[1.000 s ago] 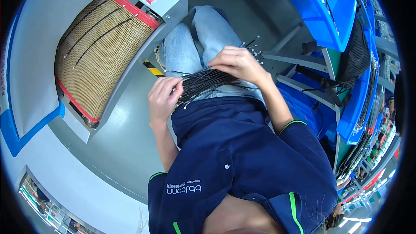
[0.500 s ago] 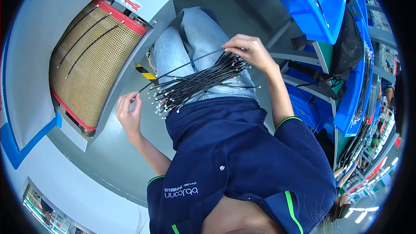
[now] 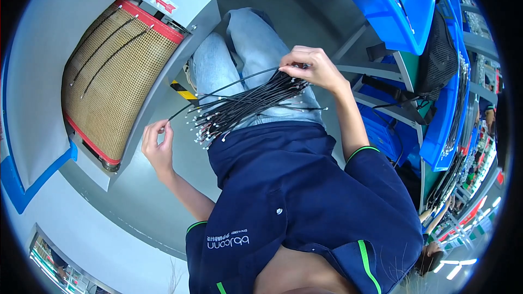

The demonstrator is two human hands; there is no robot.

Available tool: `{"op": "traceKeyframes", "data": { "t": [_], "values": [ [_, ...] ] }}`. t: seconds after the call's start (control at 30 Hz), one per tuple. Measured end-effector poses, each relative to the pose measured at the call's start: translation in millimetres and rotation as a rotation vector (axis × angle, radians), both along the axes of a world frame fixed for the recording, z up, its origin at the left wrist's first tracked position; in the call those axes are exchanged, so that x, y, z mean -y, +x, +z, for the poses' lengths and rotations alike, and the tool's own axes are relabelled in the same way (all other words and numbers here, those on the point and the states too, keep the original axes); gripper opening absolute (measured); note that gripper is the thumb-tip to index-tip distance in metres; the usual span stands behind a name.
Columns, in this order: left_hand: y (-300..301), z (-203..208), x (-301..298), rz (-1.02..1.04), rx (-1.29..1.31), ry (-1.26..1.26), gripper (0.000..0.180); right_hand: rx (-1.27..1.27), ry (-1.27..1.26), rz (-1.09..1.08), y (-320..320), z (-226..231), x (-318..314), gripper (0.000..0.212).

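Observation:
Across my lap lies a thick bundle of thin black cables (image 3: 245, 106) with small white connectors at their ends. One single black cable (image 3: 180, 112) stretches above the bundle between my two hands. My left hand (image 3: 157, 146) pinches its left end between thumb and fingertips, out past the bundle's left side. At the bundle's far right end, my right hand (image 3: 315, 69) pinches the same cable's other part with thumb and forefinger. The cable sags in a slight bow between them. The cable ends inside both pinches are hidden by the fingers.
On the left stands a grey machine with a tan mesh conveyor belt (image 3: 122, 98), edged in red, carrying three black cables (image 3: 115, 51). Blue bins (image 3: 389, 8) holding cables line the right side, beside a black mesh bag (image 3: 440, 54). Another person is partly visible at lower right.
My left hand has shifted a little left and down with the cable end. The right hand has turned slightly and lowered. The three cables on the belt have moved slightly left.

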State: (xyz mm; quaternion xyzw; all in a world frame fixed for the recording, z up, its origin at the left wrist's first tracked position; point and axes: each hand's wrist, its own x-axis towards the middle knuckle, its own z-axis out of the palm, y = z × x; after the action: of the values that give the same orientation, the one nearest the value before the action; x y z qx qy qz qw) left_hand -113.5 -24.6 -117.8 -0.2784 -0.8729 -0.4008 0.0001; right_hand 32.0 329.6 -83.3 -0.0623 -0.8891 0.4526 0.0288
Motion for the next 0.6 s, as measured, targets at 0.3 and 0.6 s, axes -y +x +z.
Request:
{"op": "traceKeyframes", "data": {
  "t": [0.3, 0.6],
  "values": [
    [-12, 6, 14, 0.003, 0.009, 0.013, 0.013, -0.103, 0.031, 0.018, -14, 1, 12, 0.009],
    [-85, 30, 69, 0.105, -0.103, -0.023, 0.011, -0.244, 0.197, 0.049, -91, 29, 69, 0.009]
  ]
}}
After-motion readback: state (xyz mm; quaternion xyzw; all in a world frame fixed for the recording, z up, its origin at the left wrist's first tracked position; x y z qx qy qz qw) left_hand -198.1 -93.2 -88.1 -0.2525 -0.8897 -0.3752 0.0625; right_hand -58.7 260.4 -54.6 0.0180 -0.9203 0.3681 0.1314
